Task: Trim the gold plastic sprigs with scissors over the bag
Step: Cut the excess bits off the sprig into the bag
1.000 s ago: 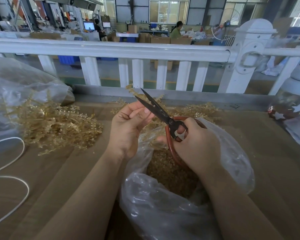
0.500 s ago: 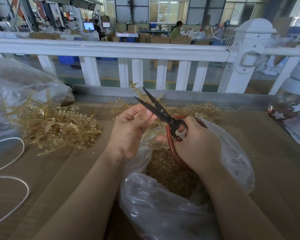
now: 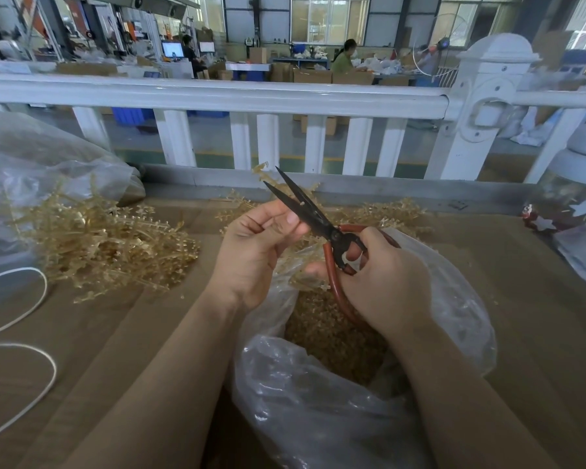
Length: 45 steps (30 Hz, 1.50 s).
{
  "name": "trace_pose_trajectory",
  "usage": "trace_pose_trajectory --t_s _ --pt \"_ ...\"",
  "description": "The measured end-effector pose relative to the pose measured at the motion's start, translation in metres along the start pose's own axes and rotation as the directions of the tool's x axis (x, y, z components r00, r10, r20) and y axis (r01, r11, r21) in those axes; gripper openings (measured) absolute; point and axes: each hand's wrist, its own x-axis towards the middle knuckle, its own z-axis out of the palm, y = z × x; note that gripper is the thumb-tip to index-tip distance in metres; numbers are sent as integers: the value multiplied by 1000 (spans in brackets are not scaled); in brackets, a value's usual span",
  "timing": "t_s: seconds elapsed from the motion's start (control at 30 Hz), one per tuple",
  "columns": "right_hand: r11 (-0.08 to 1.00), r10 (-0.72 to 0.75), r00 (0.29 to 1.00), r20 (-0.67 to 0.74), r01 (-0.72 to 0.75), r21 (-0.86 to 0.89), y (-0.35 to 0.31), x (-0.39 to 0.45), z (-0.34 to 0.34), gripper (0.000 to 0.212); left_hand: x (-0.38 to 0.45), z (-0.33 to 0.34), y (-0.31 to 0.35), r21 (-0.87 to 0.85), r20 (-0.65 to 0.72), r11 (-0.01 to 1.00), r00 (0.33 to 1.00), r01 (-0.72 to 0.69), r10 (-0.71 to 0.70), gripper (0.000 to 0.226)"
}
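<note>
- Right now the cutting step is under way: the left hand (image 3: 251, 252) pinches a thin gold plastic sprig (image 3: 263, 174) between thumb and curled fingers, holding it up above the open mouth of the clear crinkled plastic bag (image 3: 318, 418).
- Meanwhile the right hand (image 3: 386, 286) grips the red looped handles of the dark-bladed scissors (image 3: 305, 208), fingers threaded through the loops; the blades stand parted in a narrow V, with the sprig's stem lying between them near the left thumb.
- Gold trimmings already fill the bag's bottom, and a loose pile of untrimmed gold sprigs (image 3: 99, 245) lies on the brown table (image 3: 538, 333) to the left.
- Next, I judge, the handles need squeezing so the cut piece drops into the bag, with the blades kept clear of the thumb.
- Compared with half a second ago, the blades have parted a little wider and the sprig tip sits slightly higher; both hands have barely moved.
</note>
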Motion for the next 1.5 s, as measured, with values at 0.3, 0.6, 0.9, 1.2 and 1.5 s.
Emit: trace_pose_trajectory --t_s 0.3,0.6,0.9,1.2,1.5 --pt "999 35 999 30 -36 17 3 1 2 71 0 0 0 8 8 999 999 -43 43 22" --pt "999 41 999 35 -39 -35 5 1 2 74 -1 -1 -1 323 112 936 988 -139 108 14" --pt "999 31 999 28 -30 -27 3 1 2 79 0 -2 -1 362 159 915 979 -177 127 11" --pt "1000 11 1000 22 -11 -1 6 1 3 76 2 -4 -1 320 172 931 977 -175 125 11" --pt "969 120 992 23 -122 213 4 -1 8 59 -1 3 -3 191 66 981 997 24 -37 13"
